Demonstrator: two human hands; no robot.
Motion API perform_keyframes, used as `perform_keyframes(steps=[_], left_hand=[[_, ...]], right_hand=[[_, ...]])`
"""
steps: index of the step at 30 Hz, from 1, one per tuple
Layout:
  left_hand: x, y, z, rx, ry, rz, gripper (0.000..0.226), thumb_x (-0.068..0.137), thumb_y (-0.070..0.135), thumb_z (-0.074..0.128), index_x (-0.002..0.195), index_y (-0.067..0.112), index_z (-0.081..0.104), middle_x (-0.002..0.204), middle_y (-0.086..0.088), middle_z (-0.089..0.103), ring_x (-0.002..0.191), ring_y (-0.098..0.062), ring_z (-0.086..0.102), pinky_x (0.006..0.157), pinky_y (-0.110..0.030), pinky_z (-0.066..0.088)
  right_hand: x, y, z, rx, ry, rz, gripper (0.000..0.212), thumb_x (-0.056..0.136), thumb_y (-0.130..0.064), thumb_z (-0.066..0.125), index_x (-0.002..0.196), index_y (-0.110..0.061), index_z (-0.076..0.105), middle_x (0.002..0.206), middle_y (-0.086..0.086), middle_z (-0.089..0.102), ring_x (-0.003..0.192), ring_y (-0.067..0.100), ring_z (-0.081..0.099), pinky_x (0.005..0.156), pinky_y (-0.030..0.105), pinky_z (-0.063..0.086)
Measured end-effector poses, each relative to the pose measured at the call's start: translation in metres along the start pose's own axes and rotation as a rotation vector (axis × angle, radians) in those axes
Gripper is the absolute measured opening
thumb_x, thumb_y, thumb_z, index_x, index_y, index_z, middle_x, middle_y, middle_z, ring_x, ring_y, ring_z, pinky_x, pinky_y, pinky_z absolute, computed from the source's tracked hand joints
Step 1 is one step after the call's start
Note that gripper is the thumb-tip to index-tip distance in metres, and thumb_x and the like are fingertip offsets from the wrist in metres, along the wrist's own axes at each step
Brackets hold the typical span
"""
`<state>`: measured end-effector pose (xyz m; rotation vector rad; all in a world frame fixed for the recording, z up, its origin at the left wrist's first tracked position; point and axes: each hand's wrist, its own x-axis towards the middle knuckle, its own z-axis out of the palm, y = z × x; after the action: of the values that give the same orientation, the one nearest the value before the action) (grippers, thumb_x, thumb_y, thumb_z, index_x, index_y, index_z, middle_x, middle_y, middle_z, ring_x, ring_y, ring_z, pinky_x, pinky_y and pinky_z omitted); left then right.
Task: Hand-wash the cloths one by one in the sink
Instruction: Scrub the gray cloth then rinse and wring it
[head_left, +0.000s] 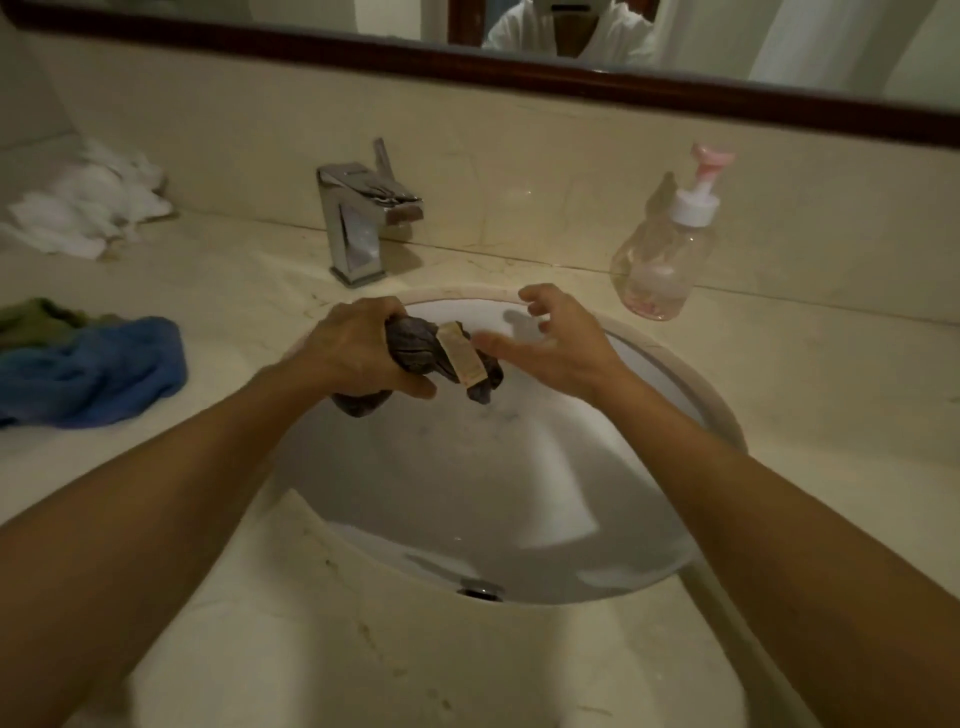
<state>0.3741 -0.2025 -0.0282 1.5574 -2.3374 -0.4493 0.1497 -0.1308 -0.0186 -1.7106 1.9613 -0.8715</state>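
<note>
Currently: left hand is clamped round a bunched dark grey cloth, held over the far edge of the sink, above the basin and not down in it. A tan label sticks out of the cloth on the side away from that hand.

Other side: right hand holds nothing. Its fingers are spread and loosely bent, and it hovers over the far side of the sink, just beside the cloth. It's motion-blurred, so I can't tell whether a fingertip touches the label.

Basin is white, with a metal-ringed opening in its near wall.

A chrome tap stands on the bench behind the sink, toward its left. A clear pump bottle with a pink-topped white pump and a little pink liquid stands behind the sink, to its right.

Left of the sink on the bench lies a blue cloth, with a green cloth touching its far side. Further back and left of the sink, a heap of white cloths lies by the wall.

A mirror with a dark wood frame runs along the wall behind the sink.
</note>
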Motion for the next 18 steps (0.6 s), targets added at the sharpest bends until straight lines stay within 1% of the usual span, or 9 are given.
perform_keyframes(steps=[4,6,8,10,12,14,15,16,18], left_hand=[[0.002,-0.016,-0.03,0.027,0.002,0.051,0.069,0.047,0.053,0.095,0.104,0.027,0.066,0.094,0.003,0.067,0.085,-0.017,0.061,0.077,-0.029,0.047],[0.007,-0.023,-0.046,0.06,-0.009,0.085,0.066,0.049,0.05,0.096,0.103,0.026,0.066,0.093,0.004,0.067,0.083,-0.016,0.059,0.075,-0.028,0.044],[0.014,-0.032,-0.061,0.091,-0.024,0.102,0.065,0.05,0.049,0.096,0.103,0.026,0.067,0.094,0.005,0.068,0.083,-0.017,0.06,0.076,-0.03,0.046],[0.022,-0.043,-0.074,0.097,-0.036,0.103,0.063,0.052,0.045,0.097,0.104,0.026,0.068,0.094,0.005,0.068,0.085,-0.018,0.061,0.08,-0.033,0.05],[0.03,-0.053,-0.085,0.086,-0.04,0.104,0.057,0.053,0.04,0.097,0.1,0.026,0.068,0.091,0.007,0.067,0.085,-0.017,0.061,0.079,-0.034,0.05],[0.039,-0.062,-0.093,0.068,-0.037,0.115,0.054,0.054,0.037,0.097,0.097,0.027,0.067,0.088,0.01,0.065,0.081,-0.014,0.059,0.073,-0.03,0.046],[0.044,-0.066,-0.096,0.053,-0.034,0.124,0.053,0.054,0.036,0.097,0.096,0.028,0.066,0.087,0.011,0.064,0.079,-0.011,0.058,0.07,-0.026,0.044],[0.049,-0.07,-0.099,0.035,-0.027,0.136,0.052,0.054,0.035,0.097,0.094,0.03,0.065,0.085,0.013,0.064,0.077,-0.007,0.057,0.067,-0.021,0.041],[0.059,-0.075,-0.104,0.01,-0.015,0.165,0.05,0.056,0.032,0.097,0.093,0.031,0.064,0.083,0.016,0.062,0.075,0.0,0.056,0.064,-0.015,0.038]], right_hand=[[0.029,-0.042,-0.013,0.038,0.02,-0.076,0.09,0.079,-0.068,0.075,0.148,-0.019,0.047,0.145,0.006,0.053,0.126,0.021,0.055,0.102,0.04,0.051],[0.046,-0.064,-0.018,0.047,0.022,-0.123,0.089,0.08,-0.071,0.071,0.149,-0.019,0.046,0.146,0.006,0.052,0.126,0.021,0.055,0.101,0.038,0.051],[0.066,-0.085,-0.022,0.039,0.002,-0.158,0.09,0.081,-0.074,0.069,0.149,-0.02,0.045,0.147,0.006,0.051,0.126,0.02,0.054,0.099,0.035,0.048],[0.086,-0.104,-0.022,0.024,-0.031,-0.18,0.085,0.085,-0.069,0.068,0.15,-0.021,0.044,0.148,0.006,0.05,0.129,0.02,0.052,0.097,0.033,0.046],[0.106,-0.12,-0.02,0.014,-0.055,-0.215,0.078,0.09,-0.062,0.068,0.151,-0.02,0.043,0.15,0.005,0.048,0.132,0.02,0.05,0.096,0.03,0.043],[0.126,-0.135,-0.016,0.0,-0.085,-0.249,0.076,0.092,-0.057,0.069,0.152,-0.019,0.042,0.15,0.004,0.048,0.133,0.02,0.049,0.096,0.03,0.044],[0.135,-0.141,-0.014,-0.013,-0.107,-0.257,0.076,0.092,-0.056,0.069,0.153,-0.019,0.042,0.151,0.006,0.047,0.134,0.021,0.049,0.099,0.031,0.045],[0.145,-0.146,-0.011,-0.038,-0.131,-0.263,0.078,0.091,-0.058,0.069,0.153,-0.019,0.042,0.152,0.007,0.047,0.135,0.023,0.049,0.104,0.035,0.046],[0.163,-0.151,-0.005,-0.137,-0.185,-0.274,0.084,0.088,-0.063,0.069,0.155,-0.021,0.04,0.156,0.008,0.044,0.14,0.026,0.046,0.113,0.042,0.043]])
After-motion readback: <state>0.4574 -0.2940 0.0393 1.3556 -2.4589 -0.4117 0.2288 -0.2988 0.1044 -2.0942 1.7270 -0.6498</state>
